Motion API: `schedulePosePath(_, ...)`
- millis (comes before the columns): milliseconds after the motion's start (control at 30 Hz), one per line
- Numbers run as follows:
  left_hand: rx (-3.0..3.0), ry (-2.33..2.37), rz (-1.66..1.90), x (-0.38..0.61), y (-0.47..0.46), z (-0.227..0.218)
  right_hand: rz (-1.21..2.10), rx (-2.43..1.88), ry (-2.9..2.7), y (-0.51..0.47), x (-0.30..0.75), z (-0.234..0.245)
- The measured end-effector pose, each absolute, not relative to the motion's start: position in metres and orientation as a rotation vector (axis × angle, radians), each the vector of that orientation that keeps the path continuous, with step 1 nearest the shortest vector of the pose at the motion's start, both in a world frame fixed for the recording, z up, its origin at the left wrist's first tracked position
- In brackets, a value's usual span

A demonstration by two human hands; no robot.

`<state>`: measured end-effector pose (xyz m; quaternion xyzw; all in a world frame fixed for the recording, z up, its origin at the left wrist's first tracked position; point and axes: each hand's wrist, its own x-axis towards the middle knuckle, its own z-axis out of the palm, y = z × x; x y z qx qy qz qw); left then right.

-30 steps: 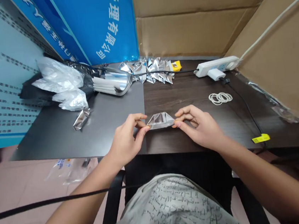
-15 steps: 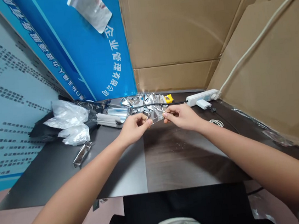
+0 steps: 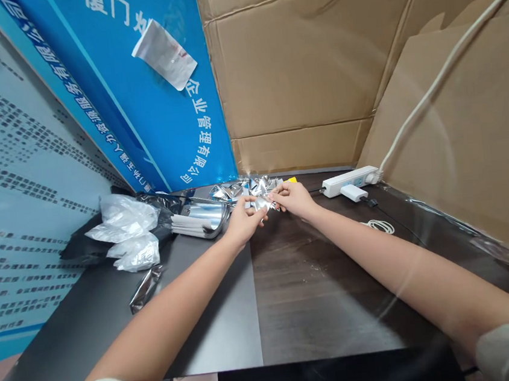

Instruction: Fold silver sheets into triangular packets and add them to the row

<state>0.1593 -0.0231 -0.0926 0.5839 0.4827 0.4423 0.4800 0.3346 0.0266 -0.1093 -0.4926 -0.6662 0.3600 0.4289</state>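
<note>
My left hand point(image 3: 245, 220) and my right hand point(image 3: 295, 199) are close together over the back middle of the table, fingers pinched. Between them they hold a small shiny, partly see-through packet point(image 3: 262, 203) by its two sides; what is inside it cannot be made out. Just behind the fingers lies a heap of crumpled silver foil packets point(image 3: 231, 191), partly covered by my hands. Left of the left hand rests a stack of flat silver-and-white pouches point(image 3: 194, 222).
Crumpled clear plastic bags point(image 3: 126, 225) and a narrow foil packet point(image 3: 145, 288) lie at left. A white power strip point(image 3: 348, 180) with a plugged-in adapter and a coiled white cable point(image 3: 381, 226) are at right. Cardboard point(image 3: 292, 71) and a blue panel point(image 3: 157, 128) wall the back.
Both hands have come closer together, the right one moving left, with the packet still between them. The camera has tilted up, so the scene sits lower. The yellow object is now mostly hidden.
</note>
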Motion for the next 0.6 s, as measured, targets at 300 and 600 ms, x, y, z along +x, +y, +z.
schedulePosePath(300,1.202,1.218,1.070,0.165,-0.005,-0.109,0.333,-1.329,-2.029,0.054,0.330,-0.115)
schedulePosePath(600,1.100,1.260,1.114,0.163,-0.006,-0.116,-0.007,-1.219,-2.325,0.062,0.337,-0.125)
